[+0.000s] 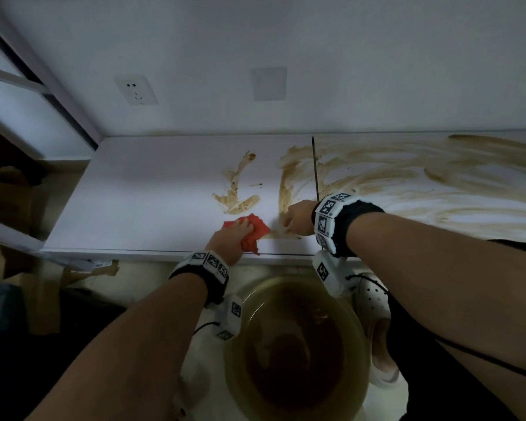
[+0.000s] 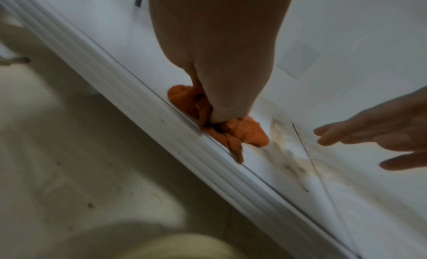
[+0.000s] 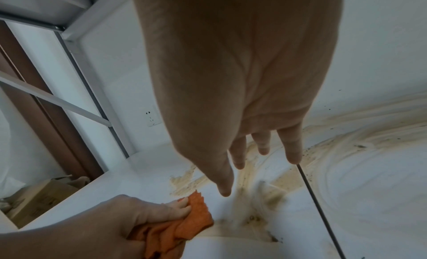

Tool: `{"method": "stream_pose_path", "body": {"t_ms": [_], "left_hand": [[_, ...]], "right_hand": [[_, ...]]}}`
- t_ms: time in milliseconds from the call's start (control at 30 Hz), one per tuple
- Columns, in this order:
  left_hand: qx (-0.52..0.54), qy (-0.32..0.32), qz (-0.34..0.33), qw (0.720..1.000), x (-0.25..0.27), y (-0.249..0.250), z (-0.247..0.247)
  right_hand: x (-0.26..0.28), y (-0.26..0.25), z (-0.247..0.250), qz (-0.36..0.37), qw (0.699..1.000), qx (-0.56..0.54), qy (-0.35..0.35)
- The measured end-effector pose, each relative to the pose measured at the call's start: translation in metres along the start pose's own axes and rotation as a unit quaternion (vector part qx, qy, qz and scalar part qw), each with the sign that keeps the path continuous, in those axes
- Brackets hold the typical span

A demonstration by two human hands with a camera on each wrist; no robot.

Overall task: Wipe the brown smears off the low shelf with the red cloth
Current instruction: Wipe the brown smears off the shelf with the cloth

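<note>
1. Two hands work at the near edge of the low shelf (image 1: 152, 189), a white surface set against a white wall.
2. Left hand (image 1: 230, 240): fingers curled round the bunched red cloth (image 1: 257, 230), the grip holding it and pressing it onto the shelf just inside the near lip; a tail of cloth trails toward the edge.
3. Right hand (image 1: 298, 218): grip wide, fingers (image 3: 292, 147) straight and spread, holding nothing, just right of the cloth; whether the fingertips touch the shelf cannot be told.
4. Brown smears (image 1: 377, 174): one small patch lies just beyond the cloth, a vertical streak lies beside the right hand, and broad swirled streaks cover the shelf's right part. A blurred smear lies at the near edge between cloth and right hand.
5. Dark seam (image 1: 315, 168): a thin line crossing the shelf from far to near, ending at the right wrist.
6. Basin (image 1: 296, 344): round, holding brown water, on the floor below both wrists.
7. Wall socket (image 1: 135, 89): far left, above the shelf.
</note>
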State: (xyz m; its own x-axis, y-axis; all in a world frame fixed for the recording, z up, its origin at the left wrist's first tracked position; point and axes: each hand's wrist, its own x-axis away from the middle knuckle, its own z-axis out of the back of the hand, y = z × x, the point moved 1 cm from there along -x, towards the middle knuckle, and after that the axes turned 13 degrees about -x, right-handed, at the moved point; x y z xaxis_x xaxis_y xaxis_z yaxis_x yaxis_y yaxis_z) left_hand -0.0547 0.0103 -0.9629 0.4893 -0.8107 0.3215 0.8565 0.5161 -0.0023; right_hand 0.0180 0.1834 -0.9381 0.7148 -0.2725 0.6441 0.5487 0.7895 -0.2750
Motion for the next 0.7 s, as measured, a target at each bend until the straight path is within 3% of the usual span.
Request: {"method": "stream_pose_path", "body": {"t_ms": [100,233,333,400,533,700], "left_hand": [[0.002,-0.01,-0.003,1.0,0.012,-0.02,0.002],[0.008,-0.002,0.104,0.994,0.016,-0.047,-0.002],[0.024,0.006,0.126,0.992,0.004,-0.034,-0.001],[0.029,0.015,0.088,0.996,-0.007,-0.014,0.002],[0.02,0.043,-0.025,0.999,-0.022,0.026,0.005],[-0.008,0.002,-0.119,0.993,-0.013,0.023,0.003]], "right_hand": [[-0.001,0.006,0.0,0.023,0.999,0.024,-0.015],[0.006,0.01,0.009,0.005,0.999,0.025,0.02],[0.008,0.013,0.008,0.0,0.999,0.016,0.031],[-0.001,0.018,0.006,0.025,0.998,0.049,0.017],[-0.008,0.028,0.003,-0.008,0.99,0.139,-0.015],[0.01,0.027,0.009,-0.037,0.997,0.068,-0.009]]}}
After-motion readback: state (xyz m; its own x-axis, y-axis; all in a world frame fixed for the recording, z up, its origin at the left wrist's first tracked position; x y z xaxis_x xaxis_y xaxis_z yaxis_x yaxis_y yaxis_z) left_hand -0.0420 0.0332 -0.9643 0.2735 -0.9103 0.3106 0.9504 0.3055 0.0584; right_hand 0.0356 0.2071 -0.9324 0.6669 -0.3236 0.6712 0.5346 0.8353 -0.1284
